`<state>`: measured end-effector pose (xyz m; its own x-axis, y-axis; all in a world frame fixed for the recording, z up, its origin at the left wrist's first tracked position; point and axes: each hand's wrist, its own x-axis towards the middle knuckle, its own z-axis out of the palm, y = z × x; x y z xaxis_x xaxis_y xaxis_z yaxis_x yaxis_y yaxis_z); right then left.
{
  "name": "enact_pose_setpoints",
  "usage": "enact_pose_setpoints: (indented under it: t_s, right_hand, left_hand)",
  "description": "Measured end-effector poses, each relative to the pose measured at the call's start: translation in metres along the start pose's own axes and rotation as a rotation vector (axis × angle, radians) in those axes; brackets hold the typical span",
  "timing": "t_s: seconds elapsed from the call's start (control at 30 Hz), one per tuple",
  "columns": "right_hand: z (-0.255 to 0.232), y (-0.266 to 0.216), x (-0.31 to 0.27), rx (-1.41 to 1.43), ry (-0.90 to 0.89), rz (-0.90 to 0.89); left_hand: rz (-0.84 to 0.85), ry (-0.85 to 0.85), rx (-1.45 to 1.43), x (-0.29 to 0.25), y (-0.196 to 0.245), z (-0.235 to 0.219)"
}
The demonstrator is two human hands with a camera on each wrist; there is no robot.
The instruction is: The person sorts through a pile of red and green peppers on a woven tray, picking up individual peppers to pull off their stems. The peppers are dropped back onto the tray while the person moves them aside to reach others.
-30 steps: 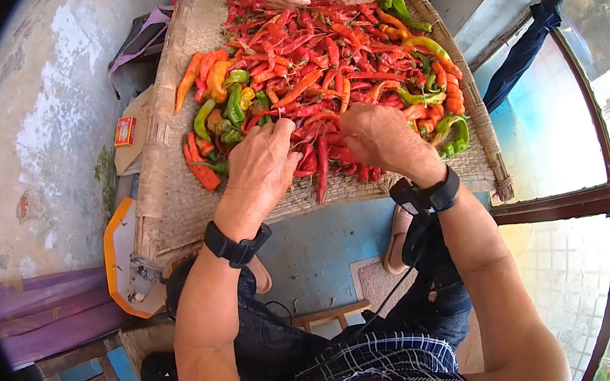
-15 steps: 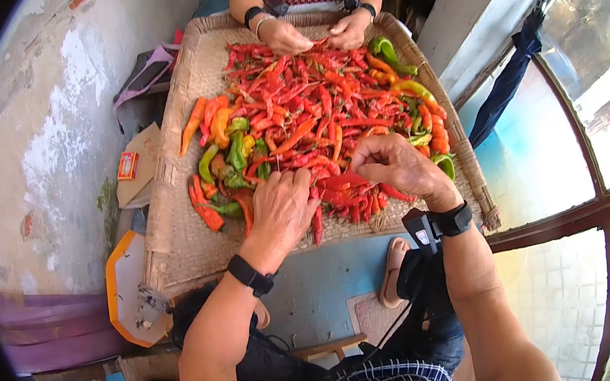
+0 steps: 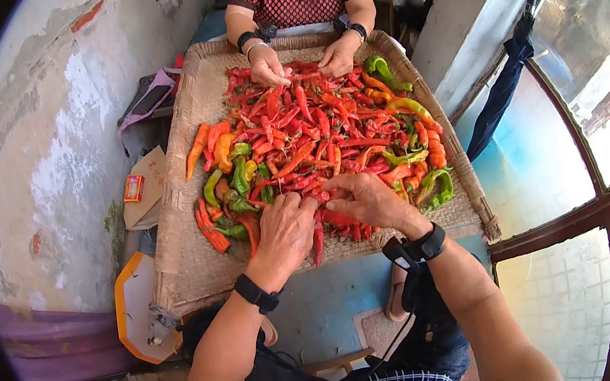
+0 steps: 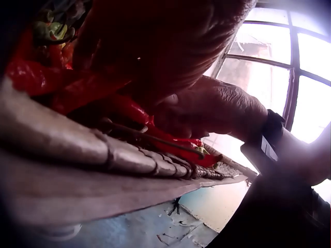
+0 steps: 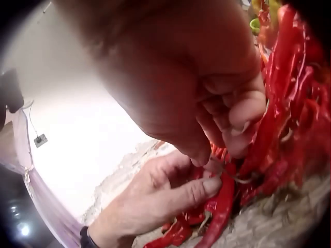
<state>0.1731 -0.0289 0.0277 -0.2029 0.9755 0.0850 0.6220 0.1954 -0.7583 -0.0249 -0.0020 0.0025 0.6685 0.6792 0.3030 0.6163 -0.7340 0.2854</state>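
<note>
Both grips pinch one red chili [image 3: 318,236] at lower centre: your left hand [image 3: 284,228] and right hand [image 3: 362,200] have closed together since a second ago. Woven tray [image 3: 191,259] unchanged, so you're mid-sort.

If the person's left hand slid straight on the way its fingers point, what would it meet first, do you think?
Probably the heap of red chili peppers on the woven tray: the left hand points up-right into it, fingertips already at its near edge beside the right hand. Depth is unclear.

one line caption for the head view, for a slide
Two hands work among red chillies on a woven tray.
</note>
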Motion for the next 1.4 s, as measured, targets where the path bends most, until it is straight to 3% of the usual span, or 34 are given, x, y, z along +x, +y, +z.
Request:
enact_pose_setpoints:
  t_s: [0.07,0.13,0.27,0.4,0.5,0.8,0.9,0.97,1.13,1.2,1.4]
  right_hand:
    - [0.016,-0.003,-0.003,-0.006,-0.047,0.030]
    - [0.030,-0.001,-0.001,-0.152,-0.023,-0.100]
    - [0.040,0.001,-0.001,-0.118,-0.010,-0.046]
    - [0.042,-0.002,0.000,-0.239,-0.055,0.017]
    - [0.049,-0.004,-0.001,-0.356,-0.036,0.047]
    - [0.029,-0.001,-0.004,0.006,-0.031,0.118]
    - [0.040,-0.001,-0.003,0.206,0.129,0.069]
    - [0.038,-0.006,0.000,0.581,-0.054,0.285]
    - [0.041,-0.003,-0.002,0.706,0.052,0.317]
    - [0.043,-0.001,0.005,0.608,-0.001,0.279]
    - [0.000,-0.001,0.005,0.653,0.002,0.275]
  left_hand:
    - [-0.034,-0.031,0.013,0.000,0.001,-0.001]
    - [-0.061,-0.030,-0.019,0.001,0.003,-0.003]
    - [-0.095,-0.010,-0.054,0.001,-0.003,-0.005]
    - [-0.161,0.082,-0.177,0.004,-0.009,-0.010]
    - [-0.159,0.245,-0.294,0.007,-0.009,-0.009]
    - [-0.144,0.276,-0.365,0.004,-0.001,-0.010]
    - [-0.159,0.247,-0.396,0.004,0.001,-0.009]
    - [-0.138,0.246,-0.410,0.003,0.002,-0.006]
    - [-0.153,0.156,-0.477,0.006,0.004,-0.005]
    - [-0.117,0.158,-0.460,0.002,0.004,-0.006]
    - [-0.164,0.100,-0.317,-0.006,0.004,-0.017]
